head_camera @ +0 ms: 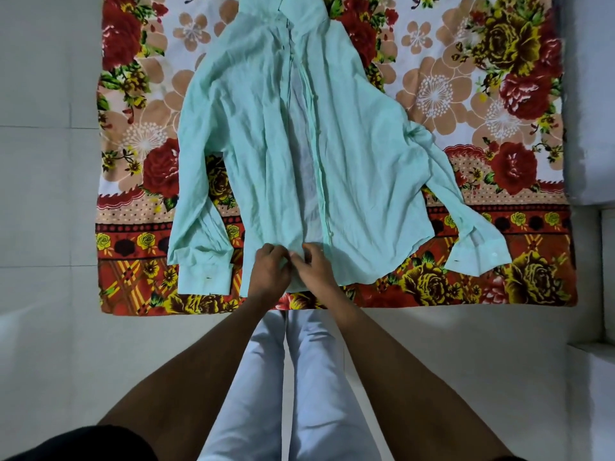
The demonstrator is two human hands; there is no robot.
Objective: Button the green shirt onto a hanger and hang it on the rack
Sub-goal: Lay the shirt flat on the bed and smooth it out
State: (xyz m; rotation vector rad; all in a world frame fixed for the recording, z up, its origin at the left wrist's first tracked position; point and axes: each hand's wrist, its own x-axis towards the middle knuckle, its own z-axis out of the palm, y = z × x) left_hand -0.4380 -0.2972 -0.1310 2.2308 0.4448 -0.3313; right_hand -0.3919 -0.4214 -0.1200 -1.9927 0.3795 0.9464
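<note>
Nearest the camera, pale trousers (283, 377) and two bare forearms are seen, reaching forward over a light tiled floor (50, 227). Both hands are pressed together at the bottom hem of the shirt (359, 168): the left hand (270, 268) is pinched on the left front edge and the right hand (316, 266) on the right front edge, at the lowest part of the placket (321, 181). The step in hand is judged to be the buttoning, begun at the lowest button; whether that button is already through its hole cannot be told, since it is hidden by the fingers. Above the hands the front lies open in a narrow gap up toward the collar (283, 15), so the remaining buttons are yet to be closed one after another, each needing the two edges drawn together and aligned. The shirt is laid flat, front up, on a flowered sheet (482, 94), with its sleeves spread to either side and the cuffs near the sheet's near edge. A hanger cannot be made out inside the shirt, and no rack is in view. Nothing is seen lying on the shirt in the way; only wrinkled cloth may hinder alignment.
</note>
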